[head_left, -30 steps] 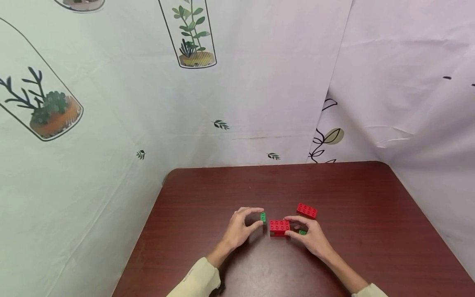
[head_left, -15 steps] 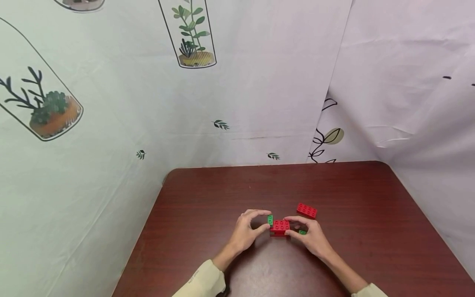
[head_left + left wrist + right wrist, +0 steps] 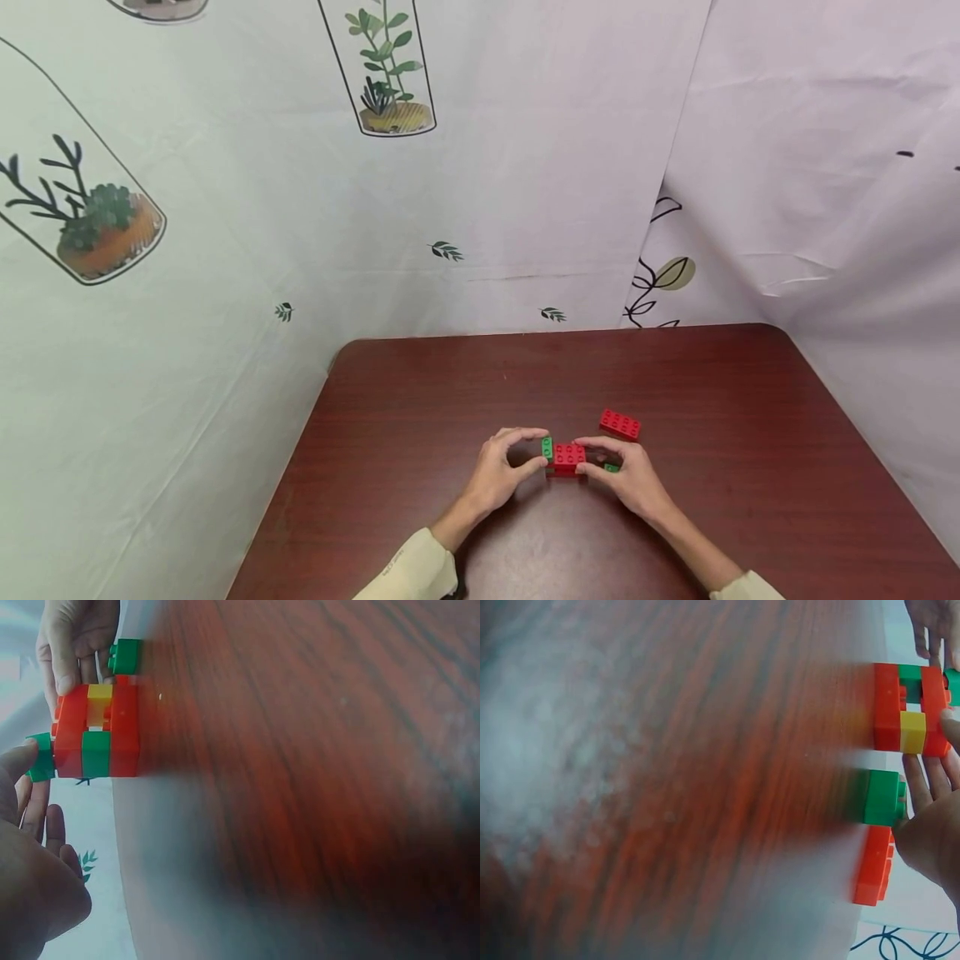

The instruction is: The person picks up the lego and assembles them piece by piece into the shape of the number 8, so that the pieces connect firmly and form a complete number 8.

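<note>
My left hand (image 3: pixel 495 467) pinches a small green toy brick (image 3: pixel 547 448) between thumb and fingers. That brick sits at the left end of a brick stack's red top brick (image 3: pixel 568 455); in the left wrist view, the green brick (image 3: pixel 43 757) lies right at the top brick's studs. Under the top brick are a green brick (image 3: pixel 96 754) at one end and a yellow brick (image 3: pixel 100 697) at the other, with a gap between them. A red brick (image 3: pixel 126 735) forms the bottom. My right hand (image 3: pixel 630 479) grips the right end of the top brick with thumb and fingers.
A loose green brick (image 3: pixel 882 796) stands on the table beside the stack, partly under my right hand in the head view. Behind it lies a loose red brick (image 3: pixel 620 425). The dark red-brown table (image 3: pixel 450 375) meets patterned white cloth walls (image 3: pixel 525 183).
My left hand has moved right with the small green brick, from beside the stack to over its left end, then slightly lower. The right hand has stayed in place.
</note>
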Motion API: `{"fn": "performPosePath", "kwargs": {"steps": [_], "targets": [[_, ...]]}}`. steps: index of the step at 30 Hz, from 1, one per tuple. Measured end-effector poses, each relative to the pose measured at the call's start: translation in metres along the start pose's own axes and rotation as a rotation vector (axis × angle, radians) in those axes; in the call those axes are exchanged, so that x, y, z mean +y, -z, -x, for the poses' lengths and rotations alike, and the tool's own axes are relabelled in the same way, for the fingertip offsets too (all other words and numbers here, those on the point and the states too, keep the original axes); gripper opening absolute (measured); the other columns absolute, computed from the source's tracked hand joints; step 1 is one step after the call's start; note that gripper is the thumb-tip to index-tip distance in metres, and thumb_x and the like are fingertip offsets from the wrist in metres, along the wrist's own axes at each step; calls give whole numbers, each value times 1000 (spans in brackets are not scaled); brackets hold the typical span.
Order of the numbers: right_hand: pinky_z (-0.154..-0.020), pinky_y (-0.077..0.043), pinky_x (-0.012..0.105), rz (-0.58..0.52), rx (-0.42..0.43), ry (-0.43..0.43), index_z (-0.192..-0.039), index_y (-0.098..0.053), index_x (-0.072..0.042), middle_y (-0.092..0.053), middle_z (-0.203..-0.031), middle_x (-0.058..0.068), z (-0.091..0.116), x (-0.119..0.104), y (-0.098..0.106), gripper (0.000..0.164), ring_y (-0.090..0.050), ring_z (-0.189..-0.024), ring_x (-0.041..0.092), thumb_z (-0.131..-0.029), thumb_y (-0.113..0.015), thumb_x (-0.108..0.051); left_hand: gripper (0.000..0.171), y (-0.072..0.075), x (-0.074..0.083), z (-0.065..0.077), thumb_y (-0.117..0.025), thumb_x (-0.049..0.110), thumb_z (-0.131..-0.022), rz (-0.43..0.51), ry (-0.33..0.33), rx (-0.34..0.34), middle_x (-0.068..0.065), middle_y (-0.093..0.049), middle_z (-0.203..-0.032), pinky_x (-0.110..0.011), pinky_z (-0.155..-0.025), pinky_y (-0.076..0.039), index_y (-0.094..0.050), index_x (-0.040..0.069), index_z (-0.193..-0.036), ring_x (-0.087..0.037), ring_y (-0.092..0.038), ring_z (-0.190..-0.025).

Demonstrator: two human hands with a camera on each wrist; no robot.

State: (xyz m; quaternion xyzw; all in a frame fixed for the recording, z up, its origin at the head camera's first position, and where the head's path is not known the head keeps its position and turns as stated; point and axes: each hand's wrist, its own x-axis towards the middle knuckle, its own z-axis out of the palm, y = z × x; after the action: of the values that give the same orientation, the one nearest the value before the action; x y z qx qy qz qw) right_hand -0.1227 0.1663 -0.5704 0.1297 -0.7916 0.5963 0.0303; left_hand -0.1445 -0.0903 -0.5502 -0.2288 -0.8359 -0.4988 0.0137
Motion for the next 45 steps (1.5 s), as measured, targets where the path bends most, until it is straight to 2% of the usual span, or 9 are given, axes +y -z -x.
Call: {"fn": "performPosePath", "kwargs": {"steps": [5, 12, 17, 27, 33, 45], "targets": [[-81, -60, 27, 2, 0, -2, -121, -79, -6, -79, -111, 9, -1, 2, 0, 36, -77, -96, 19, -87, -88, -12, 37, -2, -2, 1, -84, 22, -95, 25, 30, 1, 10, -73, -125, -48, -103, -49, -76, 27, -130, -12, -61, -118], [-79, -59, 27, 19, -1, -13, -119, -79, -7, -79, -108, 7, -2, 2, 1, 35, -75, -92, 14, -86, -90, -11, 36, -4, -4, 0, -86, 19, -93, 38, 41, 9, 9, -73, -121, -43, -102, -49, -77, 26, -127, -11, -62, -116], [-82, -60, 32, 26, 0, 15, -118, -79, -7, -79, -108, 6, -3, 4, 2, 34, -75, -95, 13, -86, -90, -10, 36, -5, -5, -1, -87, 17, -92, 43, 45, 13, 11, -73, -118, -40, -101, -49, -78, 26, -125, -11, -62, -113], [-82, -61, 34, 27, -3, 32, -117, -79, -7, -79, -107, 5, -4, 3, 3, 33, -75, -95, 14, -86, -90, -11, 36, -5, -4, -3, -87, 15, -90, 17, 21, 5, 12, -73, -114, -40, -98, -51, -78, 26, -124, -10, -64, -109], [-82, -61, 33, 33, 1, 33, -116, -79, -8, -80, -106, 4, -4, 4, 3, 32, -75, -94, 14, -86, -90, -10, 36, -4, -3, -7, -87, 15, -90, -10, 1, -16, 12, -75, -114, -39, -94, -53, -78, 25, -123, -13, -65, -107], [-84, -61, 36, 20, -7, 19, -116, -80, -9, -79, -107, 4, -4, 5, 2, 32, -75, -96, 17, -86, -90, -13, 38, -8, -9, -4, -89, 15, -88, 25, 2, 11, 12, -75, -114, -40, -95, -52, -78, 26, -123, -21, -67, -108]]}}
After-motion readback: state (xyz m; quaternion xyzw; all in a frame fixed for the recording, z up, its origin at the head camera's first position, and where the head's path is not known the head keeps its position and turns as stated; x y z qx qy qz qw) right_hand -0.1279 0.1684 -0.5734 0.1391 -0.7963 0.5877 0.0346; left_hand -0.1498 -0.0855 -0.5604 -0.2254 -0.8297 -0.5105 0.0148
